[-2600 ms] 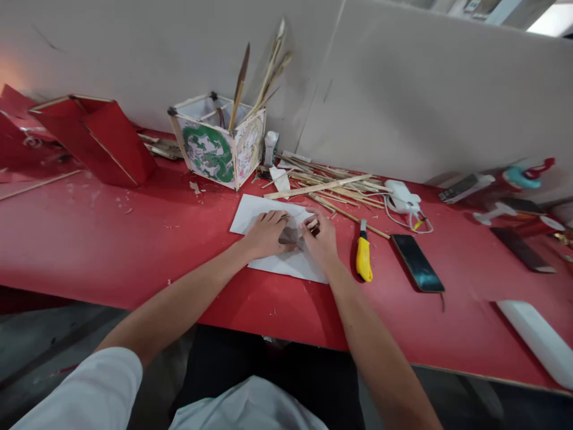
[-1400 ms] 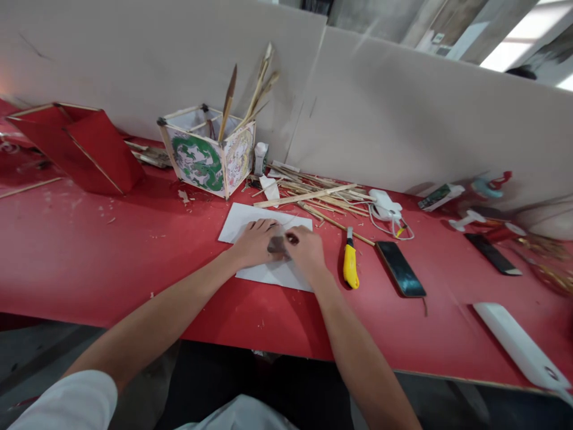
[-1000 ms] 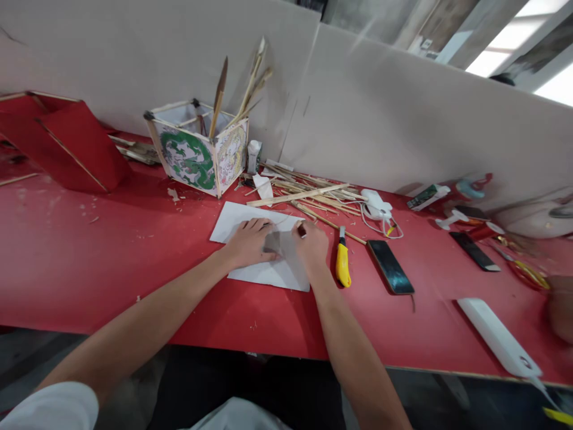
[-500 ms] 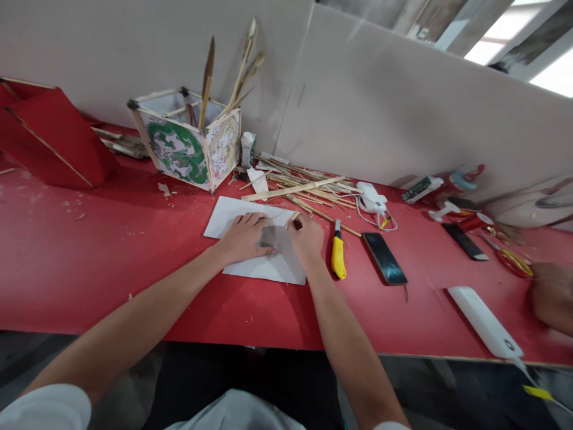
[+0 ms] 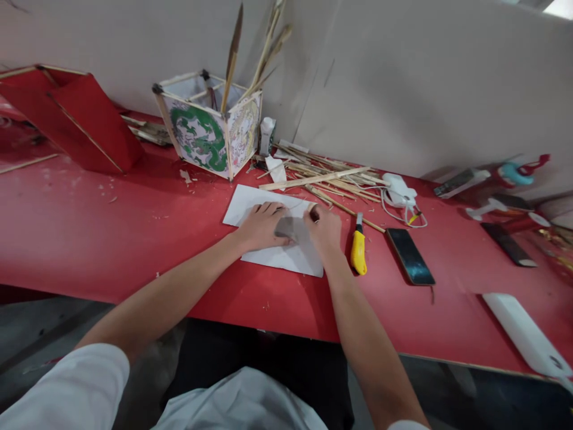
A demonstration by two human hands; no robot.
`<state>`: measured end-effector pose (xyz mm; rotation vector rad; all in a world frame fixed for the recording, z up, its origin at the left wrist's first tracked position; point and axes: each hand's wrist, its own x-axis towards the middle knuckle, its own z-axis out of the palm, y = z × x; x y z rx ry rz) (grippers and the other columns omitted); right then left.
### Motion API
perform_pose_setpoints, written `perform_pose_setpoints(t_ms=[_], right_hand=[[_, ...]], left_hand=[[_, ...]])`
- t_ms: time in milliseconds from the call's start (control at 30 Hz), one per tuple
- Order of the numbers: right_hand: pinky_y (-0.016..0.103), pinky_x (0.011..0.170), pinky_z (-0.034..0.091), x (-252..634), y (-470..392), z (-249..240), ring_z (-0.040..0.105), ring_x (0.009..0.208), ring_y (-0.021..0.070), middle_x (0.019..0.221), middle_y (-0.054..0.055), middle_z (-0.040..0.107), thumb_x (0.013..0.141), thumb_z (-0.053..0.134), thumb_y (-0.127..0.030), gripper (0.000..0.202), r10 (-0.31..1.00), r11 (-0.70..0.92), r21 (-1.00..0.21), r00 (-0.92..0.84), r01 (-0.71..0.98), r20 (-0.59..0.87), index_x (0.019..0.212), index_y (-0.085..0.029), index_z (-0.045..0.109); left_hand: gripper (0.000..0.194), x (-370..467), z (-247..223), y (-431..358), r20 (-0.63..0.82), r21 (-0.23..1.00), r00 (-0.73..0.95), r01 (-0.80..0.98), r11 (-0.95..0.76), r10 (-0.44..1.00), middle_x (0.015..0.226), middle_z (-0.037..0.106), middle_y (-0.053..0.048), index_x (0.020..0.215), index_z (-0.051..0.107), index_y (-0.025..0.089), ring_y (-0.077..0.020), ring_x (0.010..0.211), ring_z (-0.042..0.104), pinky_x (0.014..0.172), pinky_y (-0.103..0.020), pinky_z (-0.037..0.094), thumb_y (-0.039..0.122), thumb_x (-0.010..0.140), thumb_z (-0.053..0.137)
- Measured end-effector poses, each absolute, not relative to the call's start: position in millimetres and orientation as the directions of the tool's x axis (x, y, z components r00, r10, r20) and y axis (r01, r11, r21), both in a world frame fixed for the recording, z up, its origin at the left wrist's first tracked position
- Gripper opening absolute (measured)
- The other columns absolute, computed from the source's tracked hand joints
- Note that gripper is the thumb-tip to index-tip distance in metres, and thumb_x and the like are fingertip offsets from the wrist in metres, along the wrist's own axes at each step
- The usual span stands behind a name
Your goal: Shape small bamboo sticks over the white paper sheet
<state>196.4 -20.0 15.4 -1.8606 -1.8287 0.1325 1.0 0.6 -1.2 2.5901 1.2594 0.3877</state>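
On the red table a white sheet of paper [image 5: 277, 258] lies slightly askew beneath both of my hands. My left hand [image 5: 264, 227] rests spread on the sheet, its thumb beside a small grey, see-through-looking patch [image 5: 285, 226] whose kind I cannot make out. At the sheet's right side my right hand [image 5: 324, 228] is closed in a pinch. A small pale tip shows at its fingers; what they hold is mostly hidden. Just right of that hand lies a yellow utility knife [image 5: 359, 251] with its grey end pointing away.
Behind the paper lies a pile of thin wooden sticks [image 5: 326, 170]. A paper-covered frame with a green dragon [image 5: 199, 137] stands left of it, near a red lantern-like form [image 5: 85, 122]. Rightward are a phone [image 5: 410, 257], a white charger with cable [image 5: 400, 191] and a long white device [image 5: 523, 331].
The view has turned right-to-left, so everything appears shifted rightward and the other person's hand has left the picture. Both my hands keep nearly the same place on the paper.
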Motion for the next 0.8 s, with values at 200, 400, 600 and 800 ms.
perform_pose_setpoints(t_ms=[200, 400, 600, 800], right_hand=[[0.027, 0.068, 0.042, 171.4, -33.0, 13.2, 0.063, 0.071, 0.0169, 0.079, 0.003, 0.073, 0.091, 0.059, -0.031, 0.018, 0.953, 0.303, -0.561, -0.226, 0.771, 0.204, 0.079, -0.021, 0.068], [0.034, 0.067, 0.039, 209.9, -12.2, 16.2, 0.065, 0.076, 0.0248, 0.083, 0.014, 0.073, 0.094, 0.053, -0.028, 0.020, 0.950, -0.048, -0.395, 0.164, 0.917, 0.267, 0.084, -0.017, 0.067], [0.030, 0.073, 0.043, 169.1, -32.5, 15.2, 0.066, 0.080, 0.0200, 0.088, 0.006, 0.075, 0.092, 0.058, -0.028, 0.016, 0.953, 0.296, -0.461, -0.223, 0.837, 0.207, 0.081, -0.022, 0.068], [0.032, 0.068, 0.039, 189.6, -18.5, 22.3, 0.067, 0.081, 0.0255, 0.091, 0.015, 0.074, 0.096, 0.052, -0.029, 0.022, 0.956, -0.130, -0.355, 0.211, 0.926, 0.202, 0.096, -0.015, 0.070]], left_hand=[[0.072, -2.0, -5.0, 1.3, 0.161, 0.302, 0.610, 0.718, -0.627, 0.776, 0.153, 0.048, -0.010, 0.145, 0.048, 0.022, -0.0305, 0.139, 0.042, 0.111, -0.047, 0.036, 0.062, 0.086, 0.062], [0.086, 0.1, -1.9, 1.2, 0.156, 0.323, 0.602, 0.718, -0.617, 0.783, 0.155, 0.046, -0.011, 0.146, 0.048, 0.023, -0.0341, 0.139, 0.042, 0.113, -0.051, 0.035, 0.077, 0.080, 0.061], [0.068, -2.7, -4.4, 1.0, 0.158, 0.329, 0.603, 0.715, -0.618, 0.782, 0.153, 0.048, -0.009, 0.146, 0.048, 0.026, -0.0301, 0.139, 0.043, 0.113, -0.047, 0.035, 0.058, 0.087, 0.062], [0.084, -0.1, -0.2, 2.3, 0.136, 0.336, 0.605, 0.717, -0.611, 0.785, 0.153, 0.047, -0.011, 0.145, 0.048, 0.024, -0.0338, 0.138, 0.042, 0.112, -0.050, 0.035, 0.074, 0.080, 0.063]])
